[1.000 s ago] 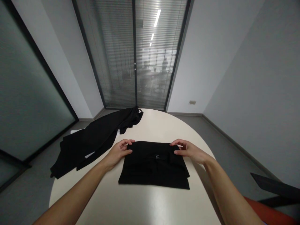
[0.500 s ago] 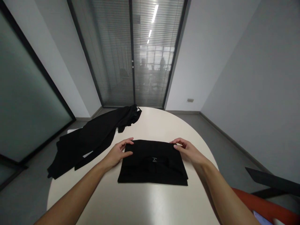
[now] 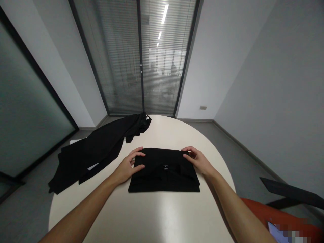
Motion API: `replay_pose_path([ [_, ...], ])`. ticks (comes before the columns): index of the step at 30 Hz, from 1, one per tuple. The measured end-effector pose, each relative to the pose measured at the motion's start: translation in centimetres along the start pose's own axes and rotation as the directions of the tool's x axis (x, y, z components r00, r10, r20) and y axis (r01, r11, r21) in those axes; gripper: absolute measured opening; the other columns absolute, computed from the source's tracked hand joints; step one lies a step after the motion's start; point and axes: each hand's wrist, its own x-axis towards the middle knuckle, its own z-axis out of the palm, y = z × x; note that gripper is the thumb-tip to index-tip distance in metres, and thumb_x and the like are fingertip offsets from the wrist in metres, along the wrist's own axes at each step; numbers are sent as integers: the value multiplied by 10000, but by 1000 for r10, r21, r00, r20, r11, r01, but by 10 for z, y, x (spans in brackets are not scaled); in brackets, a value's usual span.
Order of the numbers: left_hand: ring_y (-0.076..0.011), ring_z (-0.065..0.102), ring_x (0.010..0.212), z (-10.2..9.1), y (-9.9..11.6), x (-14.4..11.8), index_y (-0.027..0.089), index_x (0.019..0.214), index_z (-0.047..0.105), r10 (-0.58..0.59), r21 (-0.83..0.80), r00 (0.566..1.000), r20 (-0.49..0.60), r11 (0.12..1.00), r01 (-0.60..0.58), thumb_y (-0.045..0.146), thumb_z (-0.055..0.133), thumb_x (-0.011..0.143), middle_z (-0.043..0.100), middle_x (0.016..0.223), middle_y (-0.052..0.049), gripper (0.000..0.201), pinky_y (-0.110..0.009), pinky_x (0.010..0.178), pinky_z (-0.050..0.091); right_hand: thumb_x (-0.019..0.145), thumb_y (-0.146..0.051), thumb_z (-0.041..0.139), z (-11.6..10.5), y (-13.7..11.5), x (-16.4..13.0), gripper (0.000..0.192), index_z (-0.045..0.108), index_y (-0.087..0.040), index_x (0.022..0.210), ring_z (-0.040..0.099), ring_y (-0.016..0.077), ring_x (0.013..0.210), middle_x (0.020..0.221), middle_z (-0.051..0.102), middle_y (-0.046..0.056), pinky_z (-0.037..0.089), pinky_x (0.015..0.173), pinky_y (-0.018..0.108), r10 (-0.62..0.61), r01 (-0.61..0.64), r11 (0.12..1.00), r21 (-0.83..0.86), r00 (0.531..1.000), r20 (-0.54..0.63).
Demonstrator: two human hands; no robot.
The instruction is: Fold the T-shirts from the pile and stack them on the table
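A black garment, folded into a flat rectangle, lies on the pale round table in front of me. My left hand rests at its far left corner, thumb and fingers pinching the fabric edge. At the far right corner my right hand grips the fold in the same way. A small label shows near the middle of the garment.
A second black garment lies spread out at the table's far left, hanging over the edge. An orange chair seat and a dark chair arm sit at the lower right. Glass doors with blinds stand beyond the table.
Both hands have drawn slightly closer together along the far edge of the folded garment, and its top layer looks tighter. The view has shifted a little to the right.
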Motion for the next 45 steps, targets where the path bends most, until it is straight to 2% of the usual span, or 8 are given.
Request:
replay_pose_path([
  [5, -376, 160, 1522, -1, 12, -10, 320, 1320, 614, 94, 290, 982, 166, 947, -140, 218, 752, 765, 204, 1659, -57, 580, -612, 1215, 179, 914, -521, 586, 0, -7, 0, 327, 651, -240, 1068, 615, 220, 858, 1095, 698, 67, 497, 847, 405, -51, 45, 978, -204, 998, -25],
  [10, -407, -159, 1519, 0, 23, -14, 317, 1304, 647, 158, 492, 962, 224, 834, -251, 93, 629, 771, 94, 1689, 22, 578, -684, 1195, 67, 930, -457, 573, 3, -27, -1, 254, 696, -242, 876, 597, 289, 981, 1044, 698, 95, 434, 944, 499, -270, 185, 828, -530, 959, -88],
  [16, -356, 125, 1537, 5, 35, -11, 340, 1494, 460, 279, 502, 899, 338, 754, -423, 284, 626, 895, 317, 1630, -31, 624, -632, 1217, 126, 984, -416, 533, 18, -54, -10, 287, 697, -276, 1173, 613, 257, 1095, 1174, 683, 87, 457, 980, 437, -377, 444, 803, -398, 895, 239],
  [22, -379, 262, 1495, 1, 37, -12, 407, 1409, 556, 250, 451, 862, 440, 769, -453, 338, 752, 808, 415, 1578, -21, 637, -631, 1202, 186, 772, -563, 779, 20, -60, -16, 426, 742, -279, 1087, 589, 290, 1140, 1240, 622, 97, 475, 982, 448, -355, 492, 790, -364, 853, 382],
  [28, -378, 297, 1472, -1, 35, -15, 400, 1435, 528, 263, 483, 860, 437, 738, -471, 300, 747, 776, 429, 1562, -27, 701, -618, 1202, 194, 811, -502, 762, 16, -54, -16, 309, 728, -267, 1010, 545, 290, 1216, 1295, 580, 95, 443, 1045, 463, -267, 385, 872, -302, 892, 365],
  [34, -264, 586, 1071, -1, 41, -15, 342, 1183, 739, 295, 466, 866, 405, 748, -473, 167, 660, 752, 653, 1049, -49, 472, -448, 993, 465, 736, -619, 783, 7, -29, -15, 778, 528, -325, 1410, 354, 349, 1408, 1507, 439, 109, 275, 1172, 576, -131, 208, 903, -377, 967, 219],
  [42, -206, 588, 831, 2, 37, -14, 246, 851, 793, 296, 371, 885, 361, 825, -427, 327, 570, 957, 616, 741, -47, 260, -358, 796, 495, 898, -558, 638, -7, -10, -13, 503, 605, -327, 1343, 403, 289, 1412, 1523, 439, 78, 300, 1195, 520, -77, 130, 955, -266, 977, 199],
  [45, -246, 603, 1011, 4, 30, -11, 252, 1046, 766, 315, 411, 923, 219, 829, -380, 350, 600, 933, 675, 998, -87, 224, -413, 945, 497, 894, -487, 663, -7, -17, -11, 365, 687, -322, 1219, 439, 301, 1388, 1451, 537, 65, 324, 1173, 548, -166, 215, 930, -297, 969, 183],
])
